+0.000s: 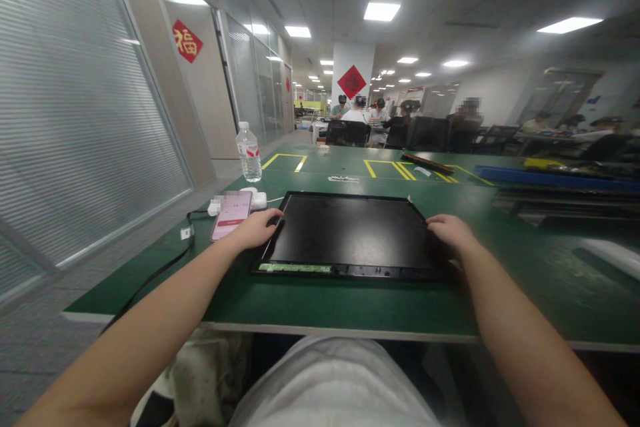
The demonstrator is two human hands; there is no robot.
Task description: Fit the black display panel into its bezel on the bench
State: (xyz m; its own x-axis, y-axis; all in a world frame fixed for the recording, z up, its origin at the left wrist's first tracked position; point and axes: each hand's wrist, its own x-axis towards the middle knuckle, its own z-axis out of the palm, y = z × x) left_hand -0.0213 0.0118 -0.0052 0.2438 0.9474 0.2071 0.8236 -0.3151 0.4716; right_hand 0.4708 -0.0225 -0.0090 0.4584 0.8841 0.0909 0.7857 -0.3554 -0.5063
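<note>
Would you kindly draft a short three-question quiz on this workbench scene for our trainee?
1. True or false: the water bottle stands upright on the green table.
2. Multiple choice: what lies between the left hand and the right hand? (a) phone (b) black panel (c) water bottle
3. Fill the gap, seen from the wearer: the green strip lies along the ____ edge (near or far) of the black panel.

Key: 1. true; 2. b; 3. near.

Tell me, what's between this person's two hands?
A black panel, with the left hand at one side edge and the right hand at the other. The head view shows it.
</note>
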